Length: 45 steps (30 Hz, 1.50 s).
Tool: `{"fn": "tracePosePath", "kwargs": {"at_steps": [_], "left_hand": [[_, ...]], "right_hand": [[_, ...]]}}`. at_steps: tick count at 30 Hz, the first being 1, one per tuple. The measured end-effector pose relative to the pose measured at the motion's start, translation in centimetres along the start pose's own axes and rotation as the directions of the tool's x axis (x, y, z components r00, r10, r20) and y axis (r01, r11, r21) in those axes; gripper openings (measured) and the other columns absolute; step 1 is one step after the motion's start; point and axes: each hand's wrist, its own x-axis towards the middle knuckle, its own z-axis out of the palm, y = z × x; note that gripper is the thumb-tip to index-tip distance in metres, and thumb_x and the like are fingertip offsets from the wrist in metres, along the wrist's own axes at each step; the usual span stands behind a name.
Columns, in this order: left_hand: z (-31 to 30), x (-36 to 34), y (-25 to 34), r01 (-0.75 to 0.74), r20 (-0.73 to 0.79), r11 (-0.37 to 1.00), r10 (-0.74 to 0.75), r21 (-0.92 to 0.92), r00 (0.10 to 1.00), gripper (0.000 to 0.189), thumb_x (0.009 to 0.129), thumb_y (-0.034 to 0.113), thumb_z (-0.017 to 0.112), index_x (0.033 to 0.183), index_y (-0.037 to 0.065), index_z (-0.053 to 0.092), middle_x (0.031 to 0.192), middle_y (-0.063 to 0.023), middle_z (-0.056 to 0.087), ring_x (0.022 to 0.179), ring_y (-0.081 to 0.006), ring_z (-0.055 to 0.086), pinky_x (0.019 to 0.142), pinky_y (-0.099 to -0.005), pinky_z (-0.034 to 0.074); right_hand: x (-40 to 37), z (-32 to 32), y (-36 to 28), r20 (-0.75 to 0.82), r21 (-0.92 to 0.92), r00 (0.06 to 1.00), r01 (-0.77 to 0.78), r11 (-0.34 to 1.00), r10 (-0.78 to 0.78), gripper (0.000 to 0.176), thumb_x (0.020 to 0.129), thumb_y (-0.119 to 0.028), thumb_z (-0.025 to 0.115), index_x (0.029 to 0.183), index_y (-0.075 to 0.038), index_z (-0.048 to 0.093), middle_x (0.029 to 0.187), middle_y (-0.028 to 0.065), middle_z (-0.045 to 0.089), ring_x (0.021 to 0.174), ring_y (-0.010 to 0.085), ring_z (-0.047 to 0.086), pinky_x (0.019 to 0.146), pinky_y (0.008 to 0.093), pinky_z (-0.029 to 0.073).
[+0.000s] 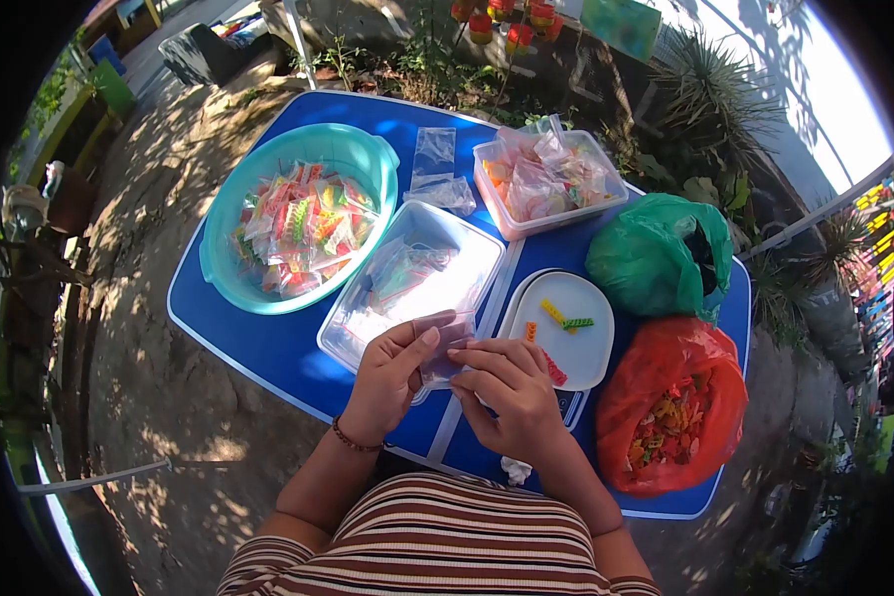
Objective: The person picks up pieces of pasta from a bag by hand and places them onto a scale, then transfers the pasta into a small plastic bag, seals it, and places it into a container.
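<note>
A small clear plastic bag is stretched between my two hands, over the near end of a white plastic tub. My left hand pinches one side of it with thumb and fingers. On its other side, the fingertips of my right hand close on the edge. Inside the tub lie several clear bags. Just beyond my right hand, a white plate carries a few spiral pieces in yellow, green, orange and red. It rests on what looks like a scale, mostly hidden.
A turquoise basin full of filled packets stands at left. Loose clear bags lie at the back, beside another tub of packets. A green bag and a red bag of coloured pieces line the blue table's right side.
</note>
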Motion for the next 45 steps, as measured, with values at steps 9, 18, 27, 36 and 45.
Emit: {"fn": "tracePosePath", "kwargs": {"at_steps": [9,18,27,36,45], "left_hand": [[4.9,1.4,-4.5,0.028,0.155,0.963,-0.072,0.268,0.985,0.025,0.103,0.012,0.066,0.12,-0.006,0.071,0.106,-0.0148,0.077,0.094,-0.018,0.076,0.087,-0.0302,0.062],[4.5,0.9,-6.0,-0.001,0.121,0.923,-0.049,0.384,0.992,0.027,0.093,0.012,0.08,0.112,-0.006,0.073,0.097,-0.0105,0.077,0.085,-0.0106,0.073,0.078,-0.0241,0.061],[3.9,0.4,-6.5,-0.005,0.118,0.906,-0.05,0.423,0.992,0.031,0.088,0.01,0.084,0.112,-0.004,0.072,0.097,-0.0099,0.078,0.084,-0.0091,0.072,0.076,-0.0229,0.059],[4.4,-0.1,-5.1,0.042,0.298,0.884,-0.201,0.467,0.933,0.032,0.086,0.009,0.086,0.112,-0.004,0.072,0.1,-0.0094,0.078,0.088,-0.0096,0.072,0.079,-0.0229,0.058],[4.5,-0.3,-5.4,0.042,0.361,0.887,-0.23,0.46,0.904,0.028,0.094,0.012,0.077,0.117,-0.003,0.073,0.101,-0.009,0.077,0.089,-0.0102,0.072,0.081,-0.0246,0.059]], "right_hand": [[-7.4,-5.5,1.7,-0.243,-0.102,0.927,-0.319,0.942,0.287,0.015,0.079,-0.008,0.08,0.093,-0.01,0.075,0.108,0.0028,0.075,0.101,0.0251,0.066,0.09,0.0392,0.048],[-9.4,-3.8,4.5,-0.218,-0.31,0.84,-0.542,0.781,0.496,0.015,0.085,-0.013,0.076,0.099,-0.007,0.076,0.107,0.0061,0.069,0.098,0.0279,0.06,0.086,0.0418,0.047],[-9.4,-4.2,4.5,-0.29,0.162,0.775,-0.539,0.827,0.562,0.016,0.087,0.006,0.071,0.101,-0.001,0.07,0.098,0.01,0.071,0.083,0.0252,0.068,0.075,0.0362,0.054],[-9.1,-7.1,3.5,-0.074,0.381,0.856,-0.45,0.808,0.512,0.014,0.091,0.01,0.068,0.104,0.004,0.069,0.097,0.0112,0.073,0.091,0.0181,0.072,0.078,0.0283,0.057],[-9.1,-5.1,2.0,-0.126,0.637,0.757,-0.434,0.637,0.641,0.013,0.087,0.005,0.076,0.099,0.001,0.072,0.095,0.0099,0.075,0.087,0.0161,0.073,0.076,0.0275,0.058]]}}
